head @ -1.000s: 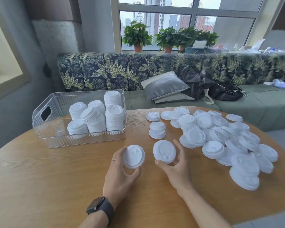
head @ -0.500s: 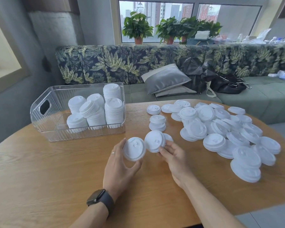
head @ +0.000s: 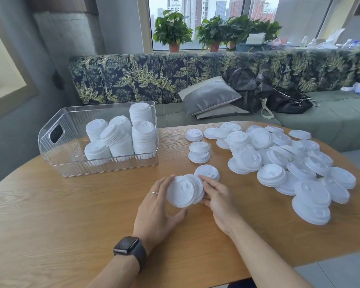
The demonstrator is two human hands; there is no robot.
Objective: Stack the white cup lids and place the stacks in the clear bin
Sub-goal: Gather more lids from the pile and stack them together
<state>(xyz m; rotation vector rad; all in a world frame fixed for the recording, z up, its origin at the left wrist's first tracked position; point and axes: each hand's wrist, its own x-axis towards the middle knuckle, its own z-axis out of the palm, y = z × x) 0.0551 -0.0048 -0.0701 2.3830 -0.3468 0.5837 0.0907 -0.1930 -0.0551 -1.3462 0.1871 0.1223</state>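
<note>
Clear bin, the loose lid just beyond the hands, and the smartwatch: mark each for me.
clear bin (head: 104, 166): head view, front wall.
loose lid (head: 208, 171): head view, its top face.
smartwatch (head: 126, 245): head view, dark screen, on the left wrist.

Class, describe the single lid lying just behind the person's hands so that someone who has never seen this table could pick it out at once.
Start at the clear bin on the wooden table, then look right to the two hands pressing lids together. Just behind the right hand lies one white lid flat on the wood. Unlike the big pile farther right, it lies alone, touching no other loose lid.
</note>
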